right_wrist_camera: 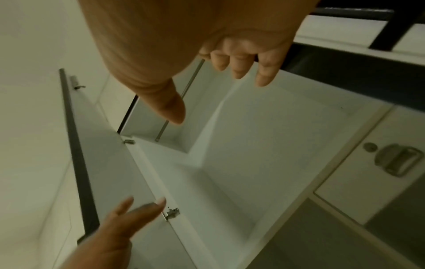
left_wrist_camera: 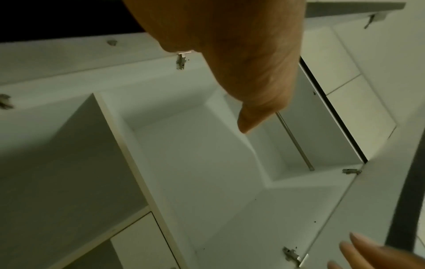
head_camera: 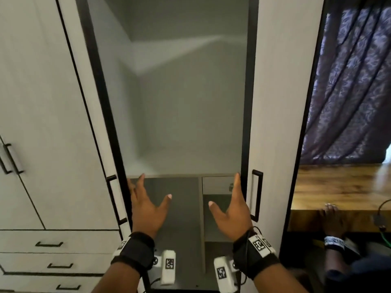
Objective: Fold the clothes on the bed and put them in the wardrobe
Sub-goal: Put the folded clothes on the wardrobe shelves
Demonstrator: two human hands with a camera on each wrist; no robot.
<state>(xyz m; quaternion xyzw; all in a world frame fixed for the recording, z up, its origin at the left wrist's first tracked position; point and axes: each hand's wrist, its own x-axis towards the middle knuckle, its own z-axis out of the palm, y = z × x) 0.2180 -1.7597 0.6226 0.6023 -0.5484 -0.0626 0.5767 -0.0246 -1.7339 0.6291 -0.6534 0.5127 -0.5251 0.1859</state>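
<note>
The wardrobe [head_camera: 184, 123] stands with both doors swung wide, its upper compartment bare above a shelf edge [head_camera: 184, 175]. My left hand [head_camera: 153, 190] is raised with straight, spread fingers beside the left door [head_camera: 101, 157], holding nothing. My right hand [head_camera: 223, 189] mirrors it, its fingers along the dark edge of the right door [head_camera: 275, 123]. A metal hanging rail [left_wrist_camera: 296, 142] shows in the left wrist view, and the right hand [right_wrist_camera: 207, 87] is empty in front of the rail [right_wrist_camera: 161, 132] in the right wrist view. No clothes are in view.
Closed wardrobe doors and several drawers [head_camera: 48, 244] fill the left side. A wooden desk [head_camera: 338, 187] stands to the right under a patterned purple curtain [head_camera: 349, 81]. Another person's hand [head_camera: 330, 214] rests on the desk edge, near a cable [head_camera: 380, 223].
</note>
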